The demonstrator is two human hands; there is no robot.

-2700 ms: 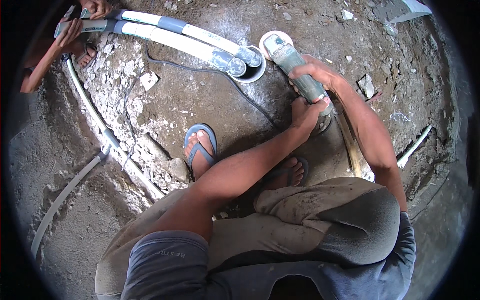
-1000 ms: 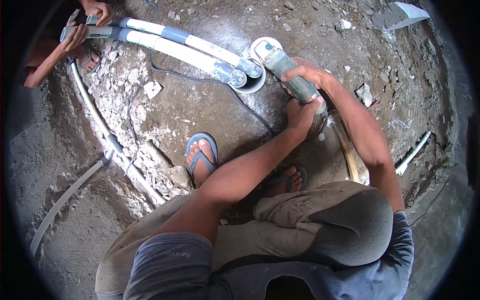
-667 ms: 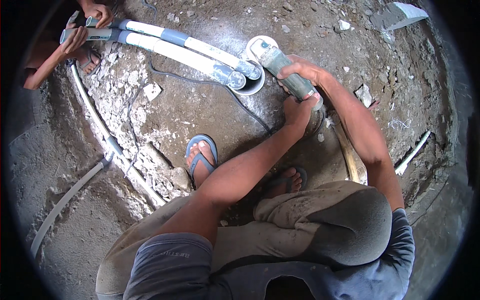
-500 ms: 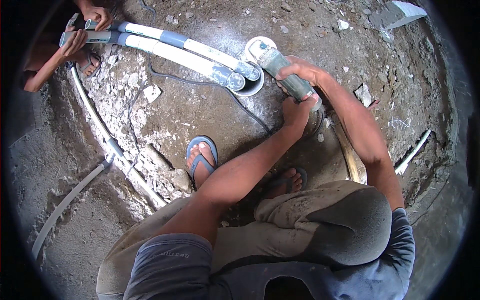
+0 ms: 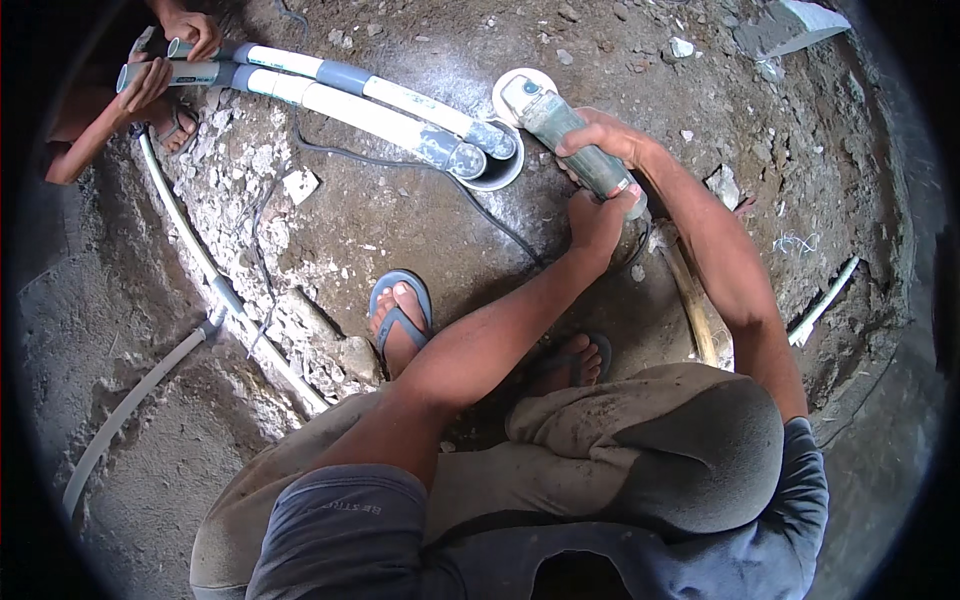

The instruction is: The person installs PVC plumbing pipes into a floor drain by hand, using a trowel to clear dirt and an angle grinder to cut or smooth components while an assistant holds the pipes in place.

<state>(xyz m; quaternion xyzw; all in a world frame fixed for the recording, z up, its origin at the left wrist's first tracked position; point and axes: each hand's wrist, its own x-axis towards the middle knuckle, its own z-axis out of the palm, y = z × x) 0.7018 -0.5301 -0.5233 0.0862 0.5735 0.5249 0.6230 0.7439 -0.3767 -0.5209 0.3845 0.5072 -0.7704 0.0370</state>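
Note:
With both hands I hold a dusty green angle grinder (image 5: 562, 130). My left hand (image 5: 600, 222) is wrapped round its rear end, near the cord, and my right hand (image 5: 610, 140) grips the body further forward. The grinder's pale round disc (image 5: 520, 92) is beside the ends of two grey-and-white plastic pipes. The nearer pipe (image 5: 365, 115) and the farther pipe (image 5: 415, 102) end over the mouth of a wide white pipe (image 5: 510, 172) set in the ground. White dust coats the pipe ends and the soil around them.
At the far left, another person's hands (image 5: 150, 85) hold the open pipe ends. A dark cord (image 5: 480, 212) crosses the dirt before my feet. A thin white pipe (image 5: 185, 220) lies at left with rubble; a wooden handle (image 5: 690, 300) lies by my right forearm.
The grinder and my hands have shifted very slightly to the right, its disc drawing a little away from the pipe ends. The other person's hands keep their hold.

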